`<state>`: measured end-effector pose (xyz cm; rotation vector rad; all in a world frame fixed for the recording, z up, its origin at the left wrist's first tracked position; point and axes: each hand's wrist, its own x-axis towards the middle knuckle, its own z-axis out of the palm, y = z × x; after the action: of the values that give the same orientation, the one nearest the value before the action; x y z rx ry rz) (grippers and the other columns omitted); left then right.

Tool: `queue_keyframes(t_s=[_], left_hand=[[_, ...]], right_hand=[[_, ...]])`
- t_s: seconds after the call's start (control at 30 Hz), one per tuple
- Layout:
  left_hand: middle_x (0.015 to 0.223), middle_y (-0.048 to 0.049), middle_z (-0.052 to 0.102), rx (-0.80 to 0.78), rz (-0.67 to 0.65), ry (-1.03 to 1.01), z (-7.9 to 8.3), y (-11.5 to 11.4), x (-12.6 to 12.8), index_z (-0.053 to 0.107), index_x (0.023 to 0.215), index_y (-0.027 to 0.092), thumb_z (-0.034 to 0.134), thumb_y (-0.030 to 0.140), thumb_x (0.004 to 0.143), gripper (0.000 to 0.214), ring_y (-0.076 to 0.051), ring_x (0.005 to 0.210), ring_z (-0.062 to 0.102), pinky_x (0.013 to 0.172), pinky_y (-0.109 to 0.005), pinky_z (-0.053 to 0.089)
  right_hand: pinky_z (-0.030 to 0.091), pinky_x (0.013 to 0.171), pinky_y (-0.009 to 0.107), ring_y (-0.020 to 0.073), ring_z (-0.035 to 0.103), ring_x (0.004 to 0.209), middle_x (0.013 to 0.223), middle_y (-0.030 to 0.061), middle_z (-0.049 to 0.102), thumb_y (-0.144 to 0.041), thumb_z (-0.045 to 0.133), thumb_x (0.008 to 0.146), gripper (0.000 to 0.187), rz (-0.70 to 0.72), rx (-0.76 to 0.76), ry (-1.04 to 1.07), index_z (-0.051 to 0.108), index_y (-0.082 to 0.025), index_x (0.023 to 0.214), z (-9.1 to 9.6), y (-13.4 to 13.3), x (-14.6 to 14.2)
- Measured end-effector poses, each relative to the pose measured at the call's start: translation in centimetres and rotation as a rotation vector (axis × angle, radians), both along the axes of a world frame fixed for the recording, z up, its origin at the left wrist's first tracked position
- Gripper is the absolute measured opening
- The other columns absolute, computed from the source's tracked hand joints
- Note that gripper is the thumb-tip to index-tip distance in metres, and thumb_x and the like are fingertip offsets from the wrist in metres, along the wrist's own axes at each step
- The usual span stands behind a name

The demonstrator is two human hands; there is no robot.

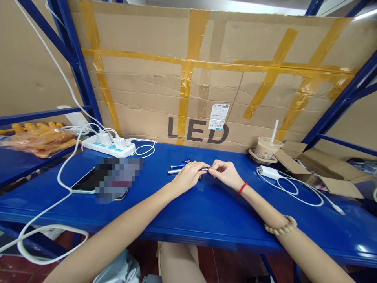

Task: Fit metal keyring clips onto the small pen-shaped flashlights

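Observation:
My left hand (188, 175) and my right hand (226, 173) meet low over the middle of the blue tabletop. Between their fingertips is a small dark piece with silver parts (205, 169); it is too small to tell its kind. Both hands are closed, each pinching one end of it. Beside my left hand, partly hidden behind it, lie a silver pen-like tube (173, 171) and a blue pen-like tube (176, 166). Other small bits behind and under my left hand are mostly covered.
At left are a white power strip (110, 146) with plugs and cables, a phone (85, 184) and a blurred-out item. To the right stand a drink cup (266, 148) with a straw, a white adapter cable (269, 173) and an open cardboard box (326, 165). Taped cardboard (147, 94) backs the table.

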<state>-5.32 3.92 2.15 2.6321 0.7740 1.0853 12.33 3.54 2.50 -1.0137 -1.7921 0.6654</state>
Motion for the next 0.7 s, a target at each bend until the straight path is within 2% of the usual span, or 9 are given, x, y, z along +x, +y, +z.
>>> queue_keyframes(t_s=[0.1,0.27,0.47,0.7], left_hand=[[0.098,-0.0042,0.061,0.025,0.004,-0.012,-0.2,0.1,0.0,0.052,0.107,0.019,0.038,0.018,0.088,0.024,-0.016,0.09,0.055,0.085,-0.03,0.04],[0.096,-0.0041,0.062,0.071,0.041,0.026,-0.2,0.3,0.0,0.054,0.106,0.018,0.038,0.018,0.088,0.024,-0.017,0.091,0.055,0.086,-0.031,0.04],[0.094,-0.0047,0.061,0.119,0.127,0.06,0.2,0.1,0.0,0.052,0.105,0.018,0.034,0.02,0.09,0.024,-0.017,0.087,0.055,0.079,-0.032,0.043],[0.1,-0.0046,0.06,0.124,0.135,0.068,0.0,0.2,0.3,0.049,0.106,0.017,0.031,0.02,0.09,0.024,-0.017,0.093,0.055,0.082,-0.031,0.043]], right_hand=[[0.036,0.042,0.023,0.007,0.044,0.042,0.055,-0.0013,0.049,-0.046,0.065,0.064,0.035,0.016,-0.045,0.026,0.054,-0.016,0.051,0.2,-0.1,-0.1],[0.036,0.041,0.022,0.0066,0.044,0.043,0.056,-0.0016,0.049,-0.047,0.067,0.062,0.035,0.028,-0.08,0.057,0.054,-0.015,0.053,0.1,0.0,-0.1],[0.033,0.038,0.021,0.0069,0.042,0.04,0.049,-0.0028,0.047,-0.051,0.065,0.062,0.038,-0.001,-0.122,0.073,0.052,-0.016,0.055,0.1,0.1,-0.2],[0.037,0.041,0.022,0.0068,0.044,0.04,0.051,-0.0018,0.05,-0.052,0.068,0.057,0.04,-0.043,-0.054,0.057,0.053,-0.015,0.052,1.0,-0.3,-0.4]])
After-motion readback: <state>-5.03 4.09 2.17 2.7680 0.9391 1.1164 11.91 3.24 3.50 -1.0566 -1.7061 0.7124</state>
